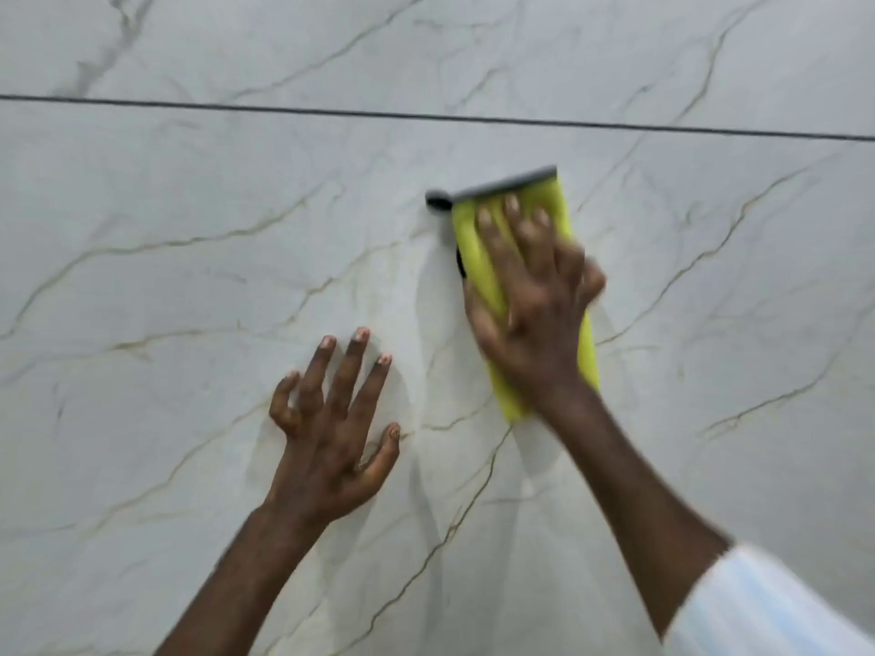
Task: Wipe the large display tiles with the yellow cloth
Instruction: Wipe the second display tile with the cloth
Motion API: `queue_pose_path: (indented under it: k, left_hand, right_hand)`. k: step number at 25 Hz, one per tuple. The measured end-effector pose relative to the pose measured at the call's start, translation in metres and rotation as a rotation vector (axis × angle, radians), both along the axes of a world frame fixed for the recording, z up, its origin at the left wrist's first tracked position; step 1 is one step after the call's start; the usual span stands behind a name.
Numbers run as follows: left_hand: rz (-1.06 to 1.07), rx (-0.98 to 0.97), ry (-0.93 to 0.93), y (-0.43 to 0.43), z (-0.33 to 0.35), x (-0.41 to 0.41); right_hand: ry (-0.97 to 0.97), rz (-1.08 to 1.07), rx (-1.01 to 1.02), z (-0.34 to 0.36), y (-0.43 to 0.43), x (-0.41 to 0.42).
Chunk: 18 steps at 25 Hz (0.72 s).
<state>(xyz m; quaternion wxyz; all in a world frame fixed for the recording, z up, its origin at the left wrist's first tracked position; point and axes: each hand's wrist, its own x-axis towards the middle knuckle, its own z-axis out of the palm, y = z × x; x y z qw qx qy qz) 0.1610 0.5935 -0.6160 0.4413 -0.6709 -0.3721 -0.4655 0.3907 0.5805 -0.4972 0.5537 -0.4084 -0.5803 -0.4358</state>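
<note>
Where the white sleeve [757,608] ends, bare forearms are seen. The left hand [331,428] is spread flat on the marble-veined tile [142,324]. Up-right of it, the yellow cloth [473,248] is pressed to the same tile by the extended fingers of the right hand [535,300], which is blurred. Beyond the fingertips a dark joint line [284,108] is noted, then a second tile [473,49].

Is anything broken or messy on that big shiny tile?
Nothing looks broken or spilled. The large white marble-look tile has thin brown veins, which seem to be its pattern, not cracks. The dark line above looks like a joint between tiles. The right hand presses the yellow cloth flat.
</note>
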Motion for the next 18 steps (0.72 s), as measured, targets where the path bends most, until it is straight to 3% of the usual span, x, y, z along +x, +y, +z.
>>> queue_pose_path:
  k: [4,6,12,15,18]
  left_hand:
    - [-0.051,0.029,0.000,0.000,0.058,0.024]
    - [0.046,0.017,0.014,0.006,0.066,0.033]
    - [0.079,0.017,0.035,0.013,0.055,0.028]
    - [-0.084,0.027,0.008,-0.004,0.058,0.057]
    - [-0.185,0.020,0.035,-0.009,0.049,0.102]
  right_hand:
    - [0.030,-0.026,-0.072,-0.128,-0.006,0.013]
    - [-0.016,-0.016,-0.099,-0.110,-0.005,0.021]
    - [0.148,0.054,-0.047,0.098,0.000,0.052]
    - [0.107,0.012,0.012,0.074,0.002,0.063]
    - [0.207,-0.044,-0.010,-0.026,0.002,0.084]
